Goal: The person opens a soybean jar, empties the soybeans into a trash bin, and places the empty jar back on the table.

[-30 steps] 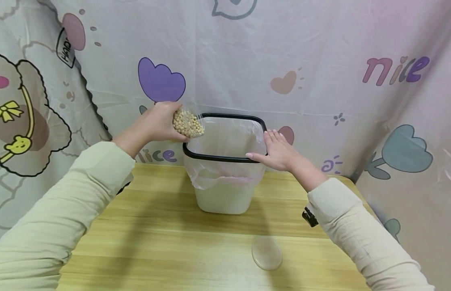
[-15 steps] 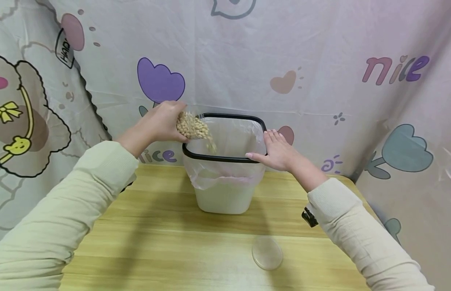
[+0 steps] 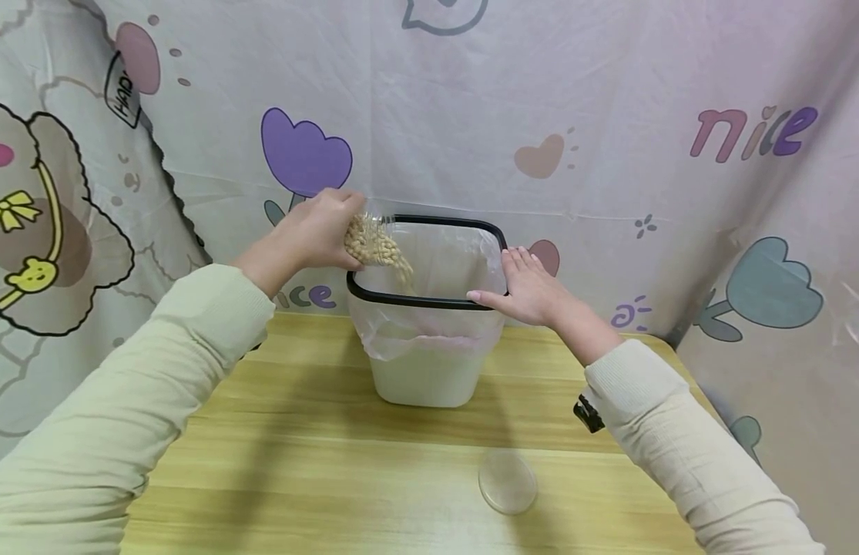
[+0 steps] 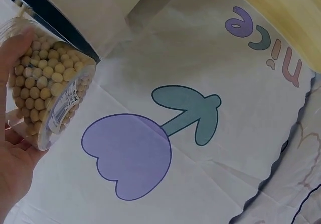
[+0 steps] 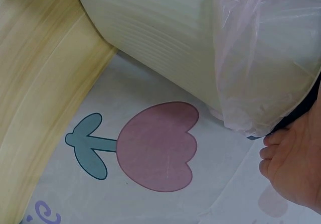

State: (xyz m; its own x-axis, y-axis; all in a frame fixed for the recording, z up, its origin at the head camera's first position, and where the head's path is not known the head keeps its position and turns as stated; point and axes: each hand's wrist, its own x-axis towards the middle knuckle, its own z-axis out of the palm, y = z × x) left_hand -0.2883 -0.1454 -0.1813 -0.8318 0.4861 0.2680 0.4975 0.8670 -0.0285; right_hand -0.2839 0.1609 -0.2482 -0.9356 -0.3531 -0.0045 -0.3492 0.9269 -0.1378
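My left hand point(image 3: 325, 231) grips a clear plastic jar point(image 4: 52, 83) of round, pale yellow soybeans point(image 3: 370, 240), tilted mouth-down over the left rim of a trash can point(image 3: 425, 378). A stream of beans drops from its mouth into the can. A white label point(image 4: 64, 106) shows on the jar's base in the left wrist view. The off-white can has a black rim ring point(image 3: 415, 301) and a thin pinkish liner bag point(image 3: 429, 331) folded over its edge. My right hand point(image 3: 529, 289) rests on the can's right rim, fingers straight and thumb along the front edge. The can's bottom inside is hidden.
A round clear lid point(image 3: 508, 482) lies on the wooden table point(image 3: 297, 478), in front of the can and to its right. Behind the table hangs a printed cloth point(image 3: 443, 116), close to the can's back.
My left hand has moved slightly right and tipped the jar further down. Beans now pour into the can; a second ago they stayed in the jar. The right hand stays put.
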